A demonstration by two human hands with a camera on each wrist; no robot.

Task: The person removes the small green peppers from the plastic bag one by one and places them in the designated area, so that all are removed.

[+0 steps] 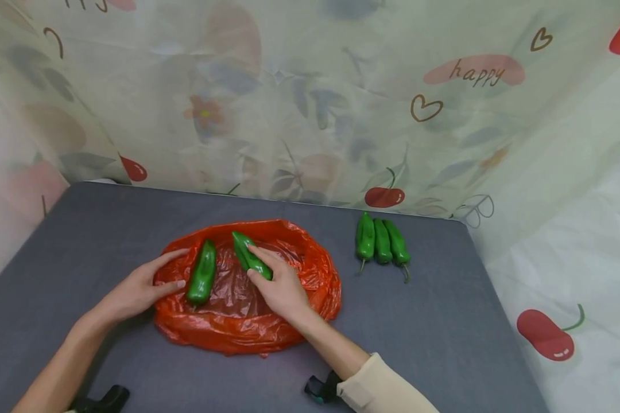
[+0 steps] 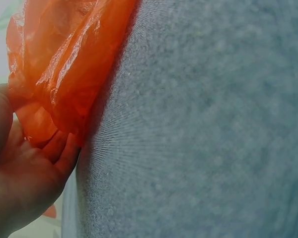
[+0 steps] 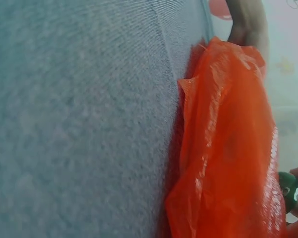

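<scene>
An orange-red plastic bag [image 1: 248, 335] lies spread on the table with its mouth rolled wide. Inside it, toward the left, a long green pepper [image 1: 202, 274] rests on the bag's floor. My left hand [image 1: 136, 287] holds the bag's left rim; in the left wrist view the fingers [image 2: 64, 153] go behind the film. With thumb and fingers, my right hand [image 1: 284, 289] pinches a second green pepper [image 1: 243, 248] over the bag's middle. In the right wrist view, that pepper's stem end [image 3: 288, 188] shows past the bag's wall.
Three more green peppers [image 1: 382, 244] lie side by side on the dark grey table [image 1: 434, 332], right of the bag. A printed cloth [image 1: 310, 115] hangs along the table's back edge. Black straps [image 1: 320, 387] sit at the wrists.
</scene>
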